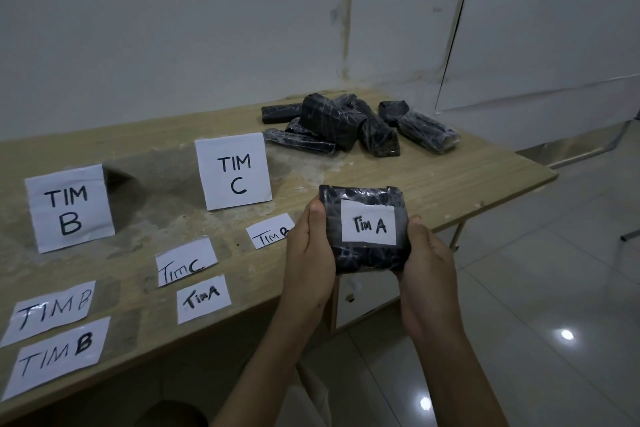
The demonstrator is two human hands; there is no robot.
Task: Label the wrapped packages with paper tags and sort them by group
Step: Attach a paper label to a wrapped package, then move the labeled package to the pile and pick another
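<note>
Package in hand: being held up over the near edge of the pale wooden table (450, 177), toward its right end; squarish package wrapped in glossy black plastic (367, 258), front face turning toward the camera.
Tag on it: sitting across that front face, white paper tag reading "Tim A" (369, 225); looking flat and stuck down, fixing not visible.
Left hand: left hand (306, 253) gripping the package's left side, thumb pressing on the front face.
Right hand: right hand (427, 263) clasping the right side and lower corner, thumb lying just beside the tag's right edge.
Done so far: appearing to be one package labelled; not yet being set down with any group.
Untagged stock: lying heaped at the far right corner, pile of black plastic-wrapped packages (346, 121); none showing a tag.
Group signs: standing near the left end, folded white card marked "TIM B" (69, 208); standing mid-table, folded white card marked "TIM C" (233, 172); having no package beside either; no card for group A showing in view.
Loose tags: lying along the near edge: small slip reading "Tim B" (270, 230) just beside the left hand, slip reading "Tim C" (185, 262), slip reading "Tim A" (203, 298), then at the near left corner a thin-lettered "TIM B" slip (52, 312) and a bold-lettered "TIM B" slip (57, 357).
Left to do: judging by the heap, nearly everything: placing this package, then tagging and sorting the rest.
Likely snag: seeming to be fewer loose slips than packages in the heap.
</note>
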